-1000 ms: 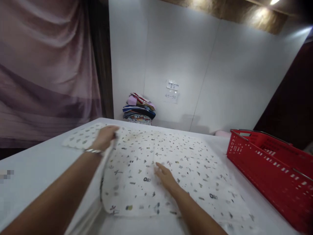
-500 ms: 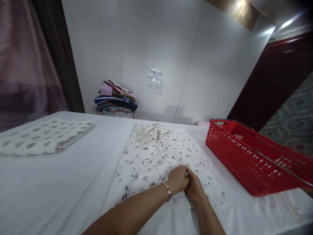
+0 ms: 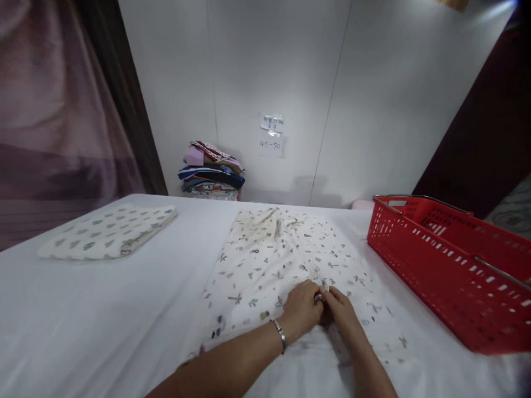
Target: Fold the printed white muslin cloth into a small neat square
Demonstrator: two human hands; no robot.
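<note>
A white printed cloth (image 3: 257, 276), patterned with small dark and grey motifs, lies spread over the white-covered table. Its far part is wrinkled into a bunch, and creases run from there toward my hands. My left hand (image 3: 305, 309), with a ring and a silver bracelet (image 3: 280, 335), is closed on the cloth near its front edge. Right beside it, my right hand (image 3: 341, 312) pinches the same cloth, a gathered fold rising at the fingertips. The fingers' undersides and the fabric inside them are hidden.
To the right stands a red perforated basket (image 3: 440, 271) with metal handles. A folded patterned cloth (image 3: 110, 232) lies at the left. Behind the table's far edge is a stack of folded fabrics (image 3: 213, 171), near a wall with paper labels (image 3: 271, 145). A curtain (image 3: 53, 110) hangs at left.
The view has swung slightly, shifting the basket and folded cloth. My hands stay at the cloth's front part; the right hand's fingers have drawn a little apart from the left.
</note>
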